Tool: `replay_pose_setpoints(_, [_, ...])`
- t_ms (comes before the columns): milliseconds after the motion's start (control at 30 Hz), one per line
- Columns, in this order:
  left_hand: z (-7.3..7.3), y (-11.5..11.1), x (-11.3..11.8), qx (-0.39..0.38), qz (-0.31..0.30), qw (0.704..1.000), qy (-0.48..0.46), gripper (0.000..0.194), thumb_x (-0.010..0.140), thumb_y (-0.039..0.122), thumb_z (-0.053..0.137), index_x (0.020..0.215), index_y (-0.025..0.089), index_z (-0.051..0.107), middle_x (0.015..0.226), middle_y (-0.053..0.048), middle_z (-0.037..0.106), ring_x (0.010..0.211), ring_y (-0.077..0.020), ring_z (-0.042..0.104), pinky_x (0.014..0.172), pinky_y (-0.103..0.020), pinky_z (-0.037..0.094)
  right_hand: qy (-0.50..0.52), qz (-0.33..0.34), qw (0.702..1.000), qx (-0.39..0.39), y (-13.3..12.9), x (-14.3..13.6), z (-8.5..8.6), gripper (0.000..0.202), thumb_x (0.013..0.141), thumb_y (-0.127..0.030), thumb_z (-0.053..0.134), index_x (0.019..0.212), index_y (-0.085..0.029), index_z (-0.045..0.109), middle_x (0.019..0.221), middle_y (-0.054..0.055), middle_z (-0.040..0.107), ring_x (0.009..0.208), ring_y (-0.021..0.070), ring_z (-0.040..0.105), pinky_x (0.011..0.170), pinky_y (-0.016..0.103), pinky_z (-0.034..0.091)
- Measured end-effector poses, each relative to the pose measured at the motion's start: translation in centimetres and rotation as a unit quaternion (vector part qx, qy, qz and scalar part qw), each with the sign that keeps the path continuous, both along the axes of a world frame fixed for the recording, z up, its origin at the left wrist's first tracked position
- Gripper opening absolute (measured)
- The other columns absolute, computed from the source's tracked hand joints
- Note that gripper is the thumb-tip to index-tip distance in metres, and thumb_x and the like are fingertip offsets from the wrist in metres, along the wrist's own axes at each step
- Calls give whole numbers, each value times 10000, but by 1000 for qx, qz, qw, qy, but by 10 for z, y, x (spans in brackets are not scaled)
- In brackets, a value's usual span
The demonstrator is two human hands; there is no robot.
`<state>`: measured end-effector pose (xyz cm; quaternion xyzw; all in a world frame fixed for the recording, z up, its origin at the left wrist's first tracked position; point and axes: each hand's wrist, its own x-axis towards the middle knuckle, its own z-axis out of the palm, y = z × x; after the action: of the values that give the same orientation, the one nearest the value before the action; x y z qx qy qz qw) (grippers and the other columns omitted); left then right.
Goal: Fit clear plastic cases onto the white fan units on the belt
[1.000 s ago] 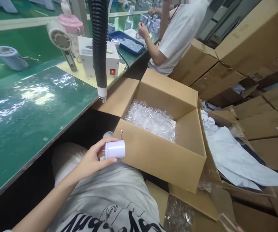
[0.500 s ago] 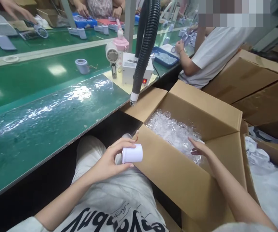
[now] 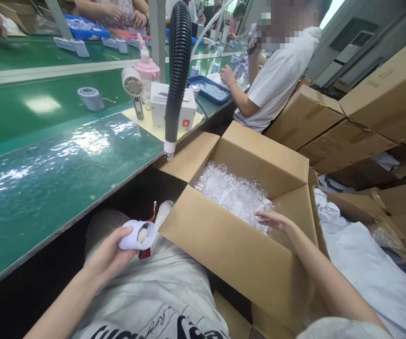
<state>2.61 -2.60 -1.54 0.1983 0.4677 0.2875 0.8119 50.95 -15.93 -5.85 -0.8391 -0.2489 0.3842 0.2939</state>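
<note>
My left hand (image 3: 113, 252) is closed round a pale lavender cylindrical fan housing (image 3: 128, 241), above my lap. Its open end faces right and shows a round light part inside. Thin red and orange wires (image 3: 152, 213) with a small white plug stick up from it. Over the near right side of an open cardboard box (image 3: 231, 249), my right hand (image 3: 275, 220) has its fingers stretched out. Many clear plastic round pieces (image 3: 229, 188) fill the box, and my fingertips are at their edge. Whether they touch a piece, I cannot tell.
A black flexible hose (image 3: 177, 70) hangs over the bench edge beside a white box with a red switch (image 3: 186, 123). On the green bench (image 3: 58, 188) lie another lavender housing (image 3: 90, 99) and a handheld fan (image 3: 133, 89). A co-worker (image 3: 270, 80) sits beyond; stacked cartons (image 3: 347, 146) stand right.
The view has swung right. My left hand has turned the housing so its open end shows, and moved left and lower. My right hand stays at the box with its fingers out.
</note>
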Motion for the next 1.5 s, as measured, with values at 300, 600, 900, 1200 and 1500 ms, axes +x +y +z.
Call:
replay_pose_setpoints(300, [3, 11, 34, 38, -193, 980, -25, 335, 741, 436, 637, 907, 146, 619, 635, -8, 610, 423, -111, 528, 329, -187, 401, 27, 389, 888, 246, 39, -156, 68, 459, 867, -610, 576, 1110, -223, 618, 1157, 119, 619, 1065, 288, 596, 895, 417, 508])
replay_pose_setpoints(600, [22, 15, 9, 340, -308, 876, 147, 234, 840, 377, 614, 928, 166, 665, 836, -23, 609, 671, -116, 540, 544, -193, 421, -377, 523, 704, 298, 85, -265, 62, 264, 889, -57, 544, 1004, -241, 695, 1226, 137, 593, 1093, 324, 563, 729, 392, 541])
replay_pose_setpoints(900, [6, 10, 1, 572, -205, 760, 230, 614, 578, 495, 857, 1111, 232, 702, 1057, -80, 536, 1003, -241, 560, 920, -391, 478, 45, 380, 878, 288, 88, -276, 75, 306, 907, -327, 572, 644, -203, 667, 978, 81, 644, 892, 223, 638, 672, 309, 528])
replay_pose_setpoints(1200, [5, 16, 5, 498, -258, 821, 106, 689, 659, 383, 838, 1290, 227, 608, 1260, -129, 626, 1127, -275, 614, 996, -404, 486, 127, 264, 915, 276, 95, -271, 78, 271, 770, -336, 717, 528, -218, 688, 916, 75, 729, 898, 263, 671, 779, 385, 538])
replay_pose_setpoints(1500, [7, 2, 0, 347, -183, 920, 19, 595, 738, 283, 790, 1287, 237, 566, 1319, -99, 591, 956, -168, 653, 819, -268, 537, -1, 461, 824, 330, 85, -256, 72, 451, 806, -248, 774, 1238, -292, 651, 1373, 69, 582, 1304, 302, 508, 1086, 496, 441])
